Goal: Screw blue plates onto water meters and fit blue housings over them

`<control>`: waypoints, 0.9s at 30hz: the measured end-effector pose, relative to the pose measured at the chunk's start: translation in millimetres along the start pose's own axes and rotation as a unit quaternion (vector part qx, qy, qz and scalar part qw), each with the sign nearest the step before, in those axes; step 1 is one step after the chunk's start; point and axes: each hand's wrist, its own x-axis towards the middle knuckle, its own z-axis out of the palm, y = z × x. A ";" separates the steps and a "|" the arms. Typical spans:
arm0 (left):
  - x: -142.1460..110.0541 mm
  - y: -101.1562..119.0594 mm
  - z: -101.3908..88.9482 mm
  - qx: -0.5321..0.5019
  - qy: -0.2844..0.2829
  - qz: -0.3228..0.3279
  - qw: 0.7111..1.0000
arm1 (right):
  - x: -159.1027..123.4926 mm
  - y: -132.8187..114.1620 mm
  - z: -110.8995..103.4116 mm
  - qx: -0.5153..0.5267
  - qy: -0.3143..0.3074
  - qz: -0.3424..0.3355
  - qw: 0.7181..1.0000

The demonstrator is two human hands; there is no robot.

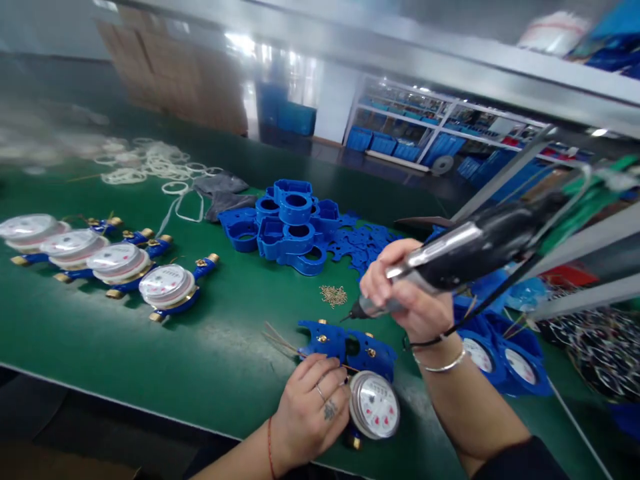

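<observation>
My right hand (405, 287) grips a black and silver electric screwdriver (450, 257), its thin bit tilted down to the left. The tip hangs above a blue plastic plate (325, 339) that carries brass-coloured fittings. My left hand (315, 407) is closed over the near side of this plate and the left side of a water meter (375, 405). The meter has a round white dial and a brass end, and its dial faces up. My fingers hide where plate and meter join. Thin wires (280, 340) stick out beyond my left fingers. A pile of small brass-coloured screws (333, 296) lies beyond the plate.
Several water meters (167, 287) stand in a row at left. Blue plastic housings (287, 227) and flat blue plates (363, 243) are heaped at the back, near white rings (150, 160). Blue housings with dials (520, 367) sit at right, beside a metal post (590, 300).
</observation>
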 end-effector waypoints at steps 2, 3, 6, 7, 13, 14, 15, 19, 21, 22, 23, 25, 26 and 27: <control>0.4 0.2 -0.9 0.004 0.001 0.005 1.000 | -4.9 -23.8 -10.4 -0.040 0.135 0.001 0.990; 0.2 -0.2 -1.6 0.004 -0.001 0.006 1.000 | -9.8 -34.1 -16.2 -0.060 0.192 0.018 0.979; -1.9 -2.6 -4.6 -0.010 -0.004 0.008 1.000 | -36.2 -50.8 -35.5 -0.108 0.299 0.101 0.943; -2.8 -3.6 -5.8 -0.016 -0.004 0.010 1.000 | -48.2 -51.1 -41.8 -0.119 0.320 0.129 0.931; -3.5 -5.8 -12.2 0.008 -0.002 0.030 1.000 | -118.2 -25.2 -52.0 -0.134 0.458 0.054 0.877; -2.2 -5.4 -12.8 0.015 -0.001 0.037 0.999 | -126.0 -20.9 -48.9 -0.150 0.473 -0.014 0.868; -0.8 -4.9 -13.3 0.021 -0.001 0.044 0.999 | -132.4 -17.8 -45.5 -0.176 0.482 -0.086 0.854; 4.3 -3.4 -13.6 0.033 -0.003 0.061 0.998 | -148.7 -23.3 -38.0 -0.298 0.489 -0.246 0.782; 5.0 -3.7 -12.9 0.036 -0.003 0.063 0.997 | -153.5 -35.1 -41.2 -0.414 0.481 -0.158 0.756; 4.9 -4.0 -12.4 0.037 -0.003 0.065 0.997 | -155.6 -40.9 -44.5 -0.488 0.456 -0.071 0.741; 4.4 -4.4 -11.9 0.037 -0.003 0.066 0.997 | -157.6 -45.5 -48.4 -0.555 0.408 0.037 0.724; 2.9 -5.0 -11.1 0.033 -0.004 0.068 0.997 | -162.0 -48.0 -56.9 -0.621 0.278 0.235 0.694; 2.1 -5.2 -10.9 0.031 -0.004 0.069 0.997 | -164.5 -45.2 -60.9 -0.623 0.221 0.301 0.688; 1.3 -5.2 -10.9 0.029 -0.002 0.068 0.997 | -167.3 -39.8 -64.2 -0.619 0.178 0.344 0.683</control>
